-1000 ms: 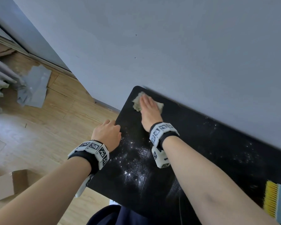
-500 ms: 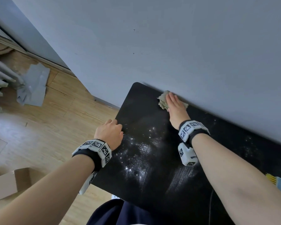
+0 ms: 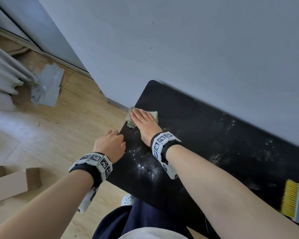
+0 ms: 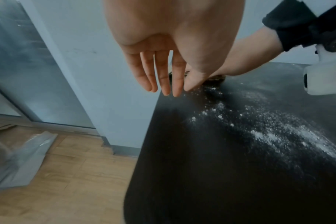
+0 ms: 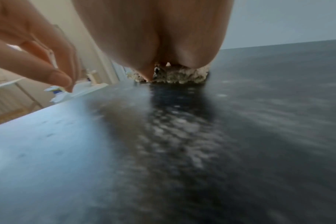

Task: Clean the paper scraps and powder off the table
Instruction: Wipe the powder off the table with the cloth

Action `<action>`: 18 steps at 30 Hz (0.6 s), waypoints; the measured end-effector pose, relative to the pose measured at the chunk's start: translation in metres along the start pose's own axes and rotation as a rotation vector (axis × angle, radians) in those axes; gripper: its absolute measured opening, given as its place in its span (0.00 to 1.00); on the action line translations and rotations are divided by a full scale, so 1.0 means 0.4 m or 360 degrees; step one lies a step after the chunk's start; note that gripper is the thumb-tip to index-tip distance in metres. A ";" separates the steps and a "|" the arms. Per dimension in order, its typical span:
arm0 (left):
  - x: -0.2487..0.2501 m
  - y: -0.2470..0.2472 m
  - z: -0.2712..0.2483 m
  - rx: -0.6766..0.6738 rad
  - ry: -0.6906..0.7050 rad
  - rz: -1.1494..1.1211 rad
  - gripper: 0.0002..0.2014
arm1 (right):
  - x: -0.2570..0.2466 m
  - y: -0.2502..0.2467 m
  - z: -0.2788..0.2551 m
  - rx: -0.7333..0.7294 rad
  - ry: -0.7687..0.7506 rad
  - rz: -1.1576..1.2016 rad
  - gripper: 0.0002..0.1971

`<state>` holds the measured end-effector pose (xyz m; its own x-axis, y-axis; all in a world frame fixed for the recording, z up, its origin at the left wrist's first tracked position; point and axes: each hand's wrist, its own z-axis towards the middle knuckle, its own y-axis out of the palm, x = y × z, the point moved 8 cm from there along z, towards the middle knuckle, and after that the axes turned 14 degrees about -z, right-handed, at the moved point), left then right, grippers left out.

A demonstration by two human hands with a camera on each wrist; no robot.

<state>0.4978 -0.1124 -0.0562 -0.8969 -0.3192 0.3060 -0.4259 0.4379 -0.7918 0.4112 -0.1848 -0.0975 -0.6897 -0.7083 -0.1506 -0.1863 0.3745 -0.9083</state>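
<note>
Head view shows your right hand [image 3: 143, 122] pressing flat-fingered on the crumpled beige cloth [image 3: 154, 115] at the matte black table's [image 3: 214, 128] left edge, left hand [image 3: 110, 144] loose alongside, so white powder [image 3: 146, 167] nearer you risks spilling floorward.

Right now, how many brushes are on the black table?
1. The yellow-bristled brush lies at the table's near right edge, partly cut off by the picture. More could sit farther right, out of view.
</note>
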 end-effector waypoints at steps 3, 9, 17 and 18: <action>-0.013 0.002 -0.018 0.0023 -0.0014 0.0019 0.14 | -0.073 0.030 -0.002 -0.0039 -0.0216 -0.0092 0.42; 0.048 0.001 -0.019 0.0067 0.0107 0.0049 0.14 | 0.043 0.034 -0.098 -0.0013 -0.0185 -0.0113 0.44; 0.081 0.042 -0.047 0.0001 0.0180 0.0083 0.14 | 0.271 0.071 -0.246 0.0082 0.0561 0.0176 0.35; 0.078 0.048 -0.053 -0.0006 0.0181 0.0085 0.14 | 0.264 0.075 -0.257 0.0105 0.0615 0.0215 0.33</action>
<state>0.4592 -0.0961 -0.0507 -0.9260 -0.1981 0.3214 -0.3773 0.4549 -0.8066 0.2609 -0.1869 -0.1004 -0.9191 -0.3740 -0.1240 -0.0394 0.4004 -0.9155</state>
